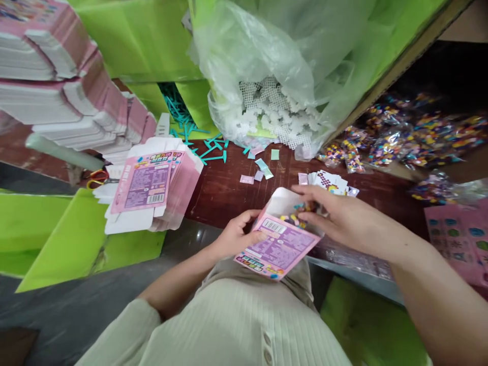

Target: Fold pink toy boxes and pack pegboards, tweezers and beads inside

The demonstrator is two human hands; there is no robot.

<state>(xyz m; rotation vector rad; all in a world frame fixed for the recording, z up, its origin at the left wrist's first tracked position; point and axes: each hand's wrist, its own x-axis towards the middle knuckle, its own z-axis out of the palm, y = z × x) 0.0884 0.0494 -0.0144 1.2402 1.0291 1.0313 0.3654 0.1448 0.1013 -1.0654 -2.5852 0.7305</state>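
My left hand (244, 235) grips a pink and purple printed carton (280, 249) by its left side, thumb on the printed face. The carton is tilted in front of my body, its top end open and a white flap (280, 199) standing up. At that opening is my right hand (328, 211), fingers curled round a clear bag of colourful beads (293, 220). The bag sits partly inside the carton, and its lower part is hidden. Just beyond my right hand lie printed pattern cards (330, 182) and small pink and green sachets (263, 168).
Flattened pink cartons (141, 183) lie at left, below tall carton stacks (76, 96). Scissors (99, 179) lie beside them. Teal sticks (213, 151) spill from a green bin. A plastic bag (259, 46) holds white pegboards (282, 109); bead bags (404, 137) fill a box at right.
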